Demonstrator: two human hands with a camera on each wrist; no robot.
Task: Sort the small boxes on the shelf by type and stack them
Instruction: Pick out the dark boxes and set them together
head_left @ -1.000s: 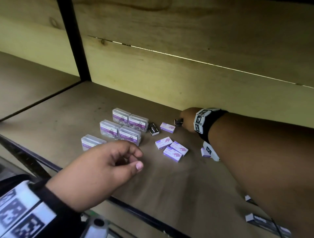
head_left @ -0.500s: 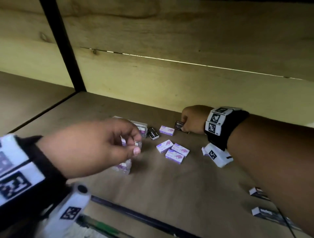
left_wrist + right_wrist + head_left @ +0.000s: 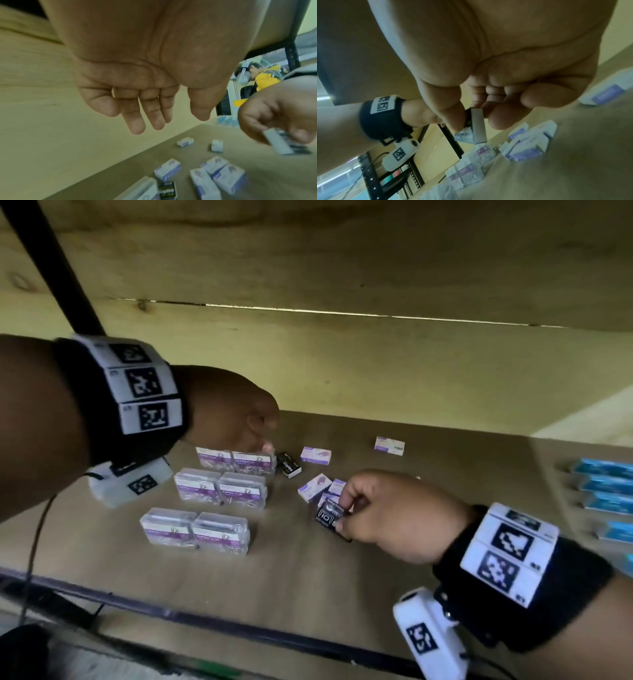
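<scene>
From my head view my left hand (image 3: 226,409) covers its own fingers, so only one fingertip peeks out by the far clear boxes (image 3: 236,462). The small black box (image 3: 329,514) in my right hand (image 3: 383,515) hides part of the purple boxes (image 3: 317,487) behind it, and its print is too blurry to read. The blue packs (image 3: 603,491) at right get cut off by the edge.

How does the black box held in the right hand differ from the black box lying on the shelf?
The held black box is pinched in the right hand above the shelf; the lying black box rests flat, untouched, beside the clear paper-clip boxes. Both are small and dark.
</scene>
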